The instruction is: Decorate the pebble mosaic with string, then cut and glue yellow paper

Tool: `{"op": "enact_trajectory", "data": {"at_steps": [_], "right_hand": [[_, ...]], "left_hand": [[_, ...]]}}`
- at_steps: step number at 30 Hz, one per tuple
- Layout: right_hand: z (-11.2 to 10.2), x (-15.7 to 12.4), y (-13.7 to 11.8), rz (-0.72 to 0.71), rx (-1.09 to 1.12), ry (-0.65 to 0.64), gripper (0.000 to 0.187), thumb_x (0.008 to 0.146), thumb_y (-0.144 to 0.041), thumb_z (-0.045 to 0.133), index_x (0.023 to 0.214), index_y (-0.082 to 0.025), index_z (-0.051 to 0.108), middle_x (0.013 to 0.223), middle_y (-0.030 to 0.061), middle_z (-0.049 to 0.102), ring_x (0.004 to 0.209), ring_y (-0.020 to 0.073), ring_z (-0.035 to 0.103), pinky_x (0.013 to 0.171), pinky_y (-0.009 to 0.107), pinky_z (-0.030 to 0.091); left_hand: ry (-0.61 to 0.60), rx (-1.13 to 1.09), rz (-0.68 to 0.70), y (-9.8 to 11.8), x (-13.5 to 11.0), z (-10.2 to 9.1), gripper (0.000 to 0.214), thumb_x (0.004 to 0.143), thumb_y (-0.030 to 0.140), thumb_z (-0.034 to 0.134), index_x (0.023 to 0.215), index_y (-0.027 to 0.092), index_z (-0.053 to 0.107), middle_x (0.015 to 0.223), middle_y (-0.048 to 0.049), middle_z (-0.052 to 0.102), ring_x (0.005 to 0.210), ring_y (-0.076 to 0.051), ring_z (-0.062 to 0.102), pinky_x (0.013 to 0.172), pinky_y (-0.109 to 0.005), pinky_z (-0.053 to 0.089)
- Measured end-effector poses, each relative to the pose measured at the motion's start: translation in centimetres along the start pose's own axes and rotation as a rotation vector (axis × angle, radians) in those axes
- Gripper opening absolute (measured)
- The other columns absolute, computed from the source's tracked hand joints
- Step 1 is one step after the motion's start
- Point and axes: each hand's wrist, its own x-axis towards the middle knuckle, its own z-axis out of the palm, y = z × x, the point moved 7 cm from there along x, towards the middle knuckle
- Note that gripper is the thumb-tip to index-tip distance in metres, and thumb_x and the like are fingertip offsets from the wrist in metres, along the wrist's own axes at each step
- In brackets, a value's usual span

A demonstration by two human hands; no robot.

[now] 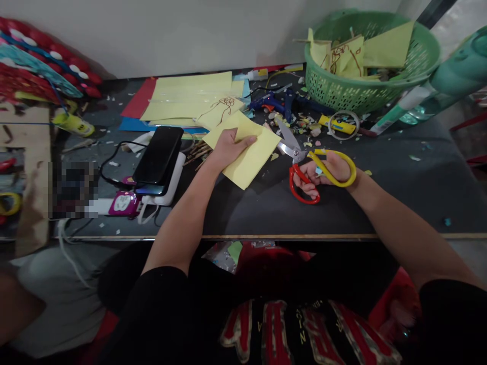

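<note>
My left hand (227,147) is closed on a folded yellow paper sheet (249,157), holding it just above the dark table (399,197). To its right, my right hand (323,175) grips scissors (304,162) with one yellow and one red handle loop. The steel blades are parted and point toward the paper's right edge, close to it but apart from it.
A green basket (365,86) of yellow paper pieces stands at the back right, beside a teal bottle (449,76). Yellow, red and blue sheets (190,96) lie at the back. A black phone (160,154) on a white power bank sits left. A blue glue gun (274,101) and scraps lie nearby.
</note>
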Motion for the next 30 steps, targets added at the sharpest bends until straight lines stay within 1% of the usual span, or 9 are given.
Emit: {"op": "enact_trajectory", "data": {"at_steps": [4,6,9,14,16,20,23,27,30], "right_hand": [[1.0,0.0,-1.1,-0.106,0.013,-0.064,0.070,0.083,-0.085,0.036,0.073,-0.017,0.047,0.077,0.0046,0.051,0.069,0.0129,0.051,0.065,0.032,0.053],[1.0,-0.1,-1.0,-0.058,-0.011,-0.055,0.071,0.081,-0.087,0.036,0.076,-0.017,0.048,0.079,0.0045,0.052,0.070,0.0129,0.052,0.066,0.031,0.052],[0.8,-0.3,-0.8,0.003,-0.080,-0.041,0.078,0.077,-0.091,0.036,0.089,-0.015,0.051,0.078,0.0037,0.052,0.066,0.0120,0.051,0.063,0.028,0.050],[0.5,-0.6,-0.8,0.003,-0.121,-0.066,0.082,0.084,-0.085,0.030,0.105,-0.009,0.052,0.076,0.0042,0.052,0.063,0.0125,0.053,0.059,0.028,0.047],[0.4,-0.8,-0.6,0.007,-0.111,-0.059,0.083,0.084,-0.085,0.031,0.108,-0.008,0.052,0.076,0.0039,0.052,0.062,0.0127,0.052,0.059,0.028,0.048],[-0.3,-0.8,-0.5,-0.031,-0.105,0.009,0.076,0.086,-0.080,0.036,0.109,-0.009,0.053,0.079,0.0051,0.053,0.065,0.0141,0.054,0.063,0.031,0.048],[-0.5,-0.8,-0.3,-0.041,-0.101,-0.012,0.077,0.085,-0.080,0.036,0.109,-0.009,0.053,0.078,0.0049,0.053,0.063,0.0138,0.054,0.060,0.029,0.047],[-1.0,-0.9,-0.3,-0.016,-0.092,0.022,0.074,0.086,-0.079,0.036,0.107,-0.010,0.053,0.074,0.0036,0.053,0.059,0.0125,0.053,0.057,0.028,0.045],[-1.1,-0.8,-0.4,0.024,-0.109,0.066,0.073,0.084,-0.082,0.038,0.101,-0.012,0.054,0.070,0.0021,0.052,0.055,0.0113,0.051,0.054,0.027,0.044]], "left_hand": [[-0.037,-0.045,-0.019,-0.2,0.0,0.2,0.051,0.074,0.054,0.076,0.101,0.012,0.067,0.094,-0.0131,0.074,0.081,-0.026,0.071,0.067,-0.035,0.061],[-0.053,-0.063,-0.024,-0.2,0.0,0.2,0.050,0.074,0.053,0.077,0.102,0.012,0.068,0.096,-0.0137,0.074,0.081,-0.026,0.071,0.067,-0.035,0.060],[-0.072,-0.097,-0.025,-0.2,0.1,0.1,0.049,0.073,0.051,0.078,0.101,0.011,0.069,0.097,-0.0140,0.074,0.078,-0.025,0.072,0.064,-0.033,0.059],[-0.110,-0.071,-0.045,-0.5,0.1,0.3,0.046,0.069,0.049,0.081,0.092,0.011,0.070,0.087,-0.0123,0.075,0.069,-0.020,0.070,0.053,-0.026,0.054],[-0.095,-0.086,-0.037,-0.5,0.1,0.4,0.045,0.070,0.049,0.081,0.091,0.011,0.070,0.087,-0.0122,0.075,0.068,-0.020,0.070,0.052,-0.026,0.054],[-0.008,-0.191,-0.007,-0.3,0.2,0.2,0.043,0.069,0.047,0.082,0.089,0.012,0.069,0.089,-0.0125,0.075,0.070,-0.020,0.071,0.057,-0.028,0.058],[0.007,-0.215,-0.017,-0.2,0.3,0.2,0.041,0.067,0.045,0.083,0.085,0.011,0.069,0.083,-0.0125,0.075,0.068,-0.021,0.071,0.055,-0.029,0.058],[0.019,-0.221,-0.021,-0.3,0.4,0.1,0.040,0.066,0.044,0.084,0.079,0.010,0.067,0.079,-0.0126,0.074,0.066,-0.022,0.071,0.052,-0.030,0.058],[0.040,-0.216,-0.025,-0.6,0.5,-0.2,0.041,0.063,0.045,0.086,0.077,0.011,0.066,0.078,-0.0124,0.074,0.065,-0.021,0.070,0.050,-0.029,0.056]]}}
